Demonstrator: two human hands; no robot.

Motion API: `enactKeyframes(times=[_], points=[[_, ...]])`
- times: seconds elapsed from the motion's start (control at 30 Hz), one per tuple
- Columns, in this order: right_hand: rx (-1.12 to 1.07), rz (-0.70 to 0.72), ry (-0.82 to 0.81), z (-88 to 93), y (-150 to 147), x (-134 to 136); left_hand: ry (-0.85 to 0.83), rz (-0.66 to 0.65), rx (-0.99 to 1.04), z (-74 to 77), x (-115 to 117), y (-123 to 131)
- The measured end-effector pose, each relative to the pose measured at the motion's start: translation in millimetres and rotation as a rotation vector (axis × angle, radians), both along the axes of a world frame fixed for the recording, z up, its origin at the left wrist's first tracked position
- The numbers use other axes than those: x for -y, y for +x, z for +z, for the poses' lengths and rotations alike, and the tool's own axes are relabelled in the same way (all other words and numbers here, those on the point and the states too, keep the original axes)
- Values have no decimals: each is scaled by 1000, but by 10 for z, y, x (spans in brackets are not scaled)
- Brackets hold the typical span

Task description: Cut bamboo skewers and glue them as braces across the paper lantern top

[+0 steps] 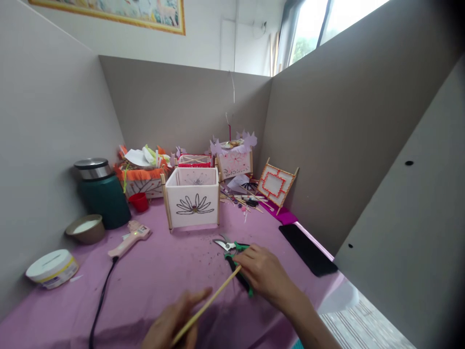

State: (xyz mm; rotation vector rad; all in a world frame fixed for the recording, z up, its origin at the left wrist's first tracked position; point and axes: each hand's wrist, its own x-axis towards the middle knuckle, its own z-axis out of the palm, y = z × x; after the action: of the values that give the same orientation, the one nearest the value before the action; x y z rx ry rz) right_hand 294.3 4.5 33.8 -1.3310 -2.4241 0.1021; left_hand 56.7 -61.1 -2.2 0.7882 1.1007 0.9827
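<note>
My left hand point(174, 322) is low at the front and pinches a thin bamboo stick point(209, 304) that slants up to the right. My right hand point(263, 274) lies on a pair of green-handled cutters point(232, 252) on the purple table cover point(152, 276), its fingers curled round the handles. The stick's far end reaches the right hand's fingers. Behind them stands a white paper lantern box point(192, 198) with a flower drawn on its front.
A pink glue gun point(131, 238) with a black cord lies at the left, by a bowl point(86, 228), a green flask point(101, 194), a red cup point(138, 201) and a white tub point(53, 268). Other lanterns point(234, 160), a framed panel point(278, 184), loose sticks and a black phone point(307, 249) sit behind and right. Grey partitions enclose the table.
</note>
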Motion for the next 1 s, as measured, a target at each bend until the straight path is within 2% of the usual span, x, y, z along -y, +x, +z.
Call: enactKeyframes(times=[0.03,0.1,0.17,0.2,0.27,0.33,0.5,0.7,0.77,0.87,0.93,1.0], points=[[1,-54,-37,-1,30,5,0,19,46,24,-40,-40],[-20,-212,-98,-1,59,32,52,153,87,63,-116,-82],[-83,-320,-138,-13,20,94,118,297,25,73,-162,-50],[-122,-323,-150,-30,-30,139,132,314,-27,66,-169,-5],[-197,-249,-171,-93,-181,249,135,235,-87,36,-165,129],[-263,-179,-174,-182,-361,361,144,157,-61,-3,-154,277],[-455,-87,-119,-318,-654,511,197,295,-13,-75,-171,470],[-444,55,-131,-343,-755,548,131,271,111,-137,-217,421],[-399,-4,-54,-355,-709,496,179,317,43,-122,-240,319],[-271,-238,40,-361,-541,332,306,403,-237,-69,-275,113],[-139,-348,32,-369,-415,207,391,438,-410,-50,-296,0],[-36,-387,-2,-388,-321,109,433,446,-455,-65,-315,-64]])
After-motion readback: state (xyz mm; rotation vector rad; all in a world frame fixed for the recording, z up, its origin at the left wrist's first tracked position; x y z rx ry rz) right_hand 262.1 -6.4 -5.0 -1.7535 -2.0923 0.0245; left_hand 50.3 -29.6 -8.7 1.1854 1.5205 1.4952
